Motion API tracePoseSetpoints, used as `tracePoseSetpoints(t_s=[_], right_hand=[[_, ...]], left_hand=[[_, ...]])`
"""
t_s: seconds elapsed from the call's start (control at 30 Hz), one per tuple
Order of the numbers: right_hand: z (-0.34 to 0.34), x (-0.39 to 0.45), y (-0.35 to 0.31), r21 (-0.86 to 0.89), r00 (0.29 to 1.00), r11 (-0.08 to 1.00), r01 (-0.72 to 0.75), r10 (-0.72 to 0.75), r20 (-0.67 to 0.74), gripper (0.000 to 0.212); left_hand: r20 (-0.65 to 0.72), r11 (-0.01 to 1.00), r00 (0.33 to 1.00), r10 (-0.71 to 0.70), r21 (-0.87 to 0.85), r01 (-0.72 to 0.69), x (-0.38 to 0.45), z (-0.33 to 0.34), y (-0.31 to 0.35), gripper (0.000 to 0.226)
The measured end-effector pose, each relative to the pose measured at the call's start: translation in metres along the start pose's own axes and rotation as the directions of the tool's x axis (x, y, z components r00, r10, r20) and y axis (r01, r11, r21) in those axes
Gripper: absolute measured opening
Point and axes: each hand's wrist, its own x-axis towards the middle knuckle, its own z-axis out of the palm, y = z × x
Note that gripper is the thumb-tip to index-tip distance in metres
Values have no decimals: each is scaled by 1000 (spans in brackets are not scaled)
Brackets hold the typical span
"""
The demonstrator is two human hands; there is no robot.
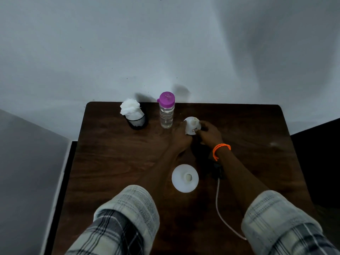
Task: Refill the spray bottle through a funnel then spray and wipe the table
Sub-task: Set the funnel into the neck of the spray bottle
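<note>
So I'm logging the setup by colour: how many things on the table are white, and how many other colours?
White: 4 (tissue wad, funnel on the table, white item both hands hold, thin tube)
Clear with purple cap: 1 (water bottle)
Black: 1 (mesh cup)
Total: 6

Dark brown wood-grain table (110, 162); clear bottle (166, 115) with a purple cap (167, 99); white funnel (184, 178); black mesh cup (138, 122) holding white tissue (130, 108); orange wristband (220, 149); grey-and-white checked sleeves (127, 218).
</note>
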Motion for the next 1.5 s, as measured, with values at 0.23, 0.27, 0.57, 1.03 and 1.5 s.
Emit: tracePoseSetpoints(t_s=[0.23,0.27,0.57,1.03,1.5], right_hand=[[-8,-43,-14,442,989,886,-141,148,19,27],[-9,-49,-13,472,988,870,-142,151,18,26],[-27,-110,-23,588,994,805,-86,106,1,33],[-61,-185,-55,588,988,797,-137,68,138,43],[-64,-222,-68,633,994,767,-103,49,103,3]], left_hand=[[-20,943,998,-64,-330,54,-10,4,-9,62],[-32,935,998,-51,-354,36,-14,1,-6,60],[-241,907,970,18,-404,-117,-64,-24,18,42],[-404,918,863,305,-117,-379,-149,-62,33,44],[-385,784,727,568,-15,-620,-184,-94,36,22]])
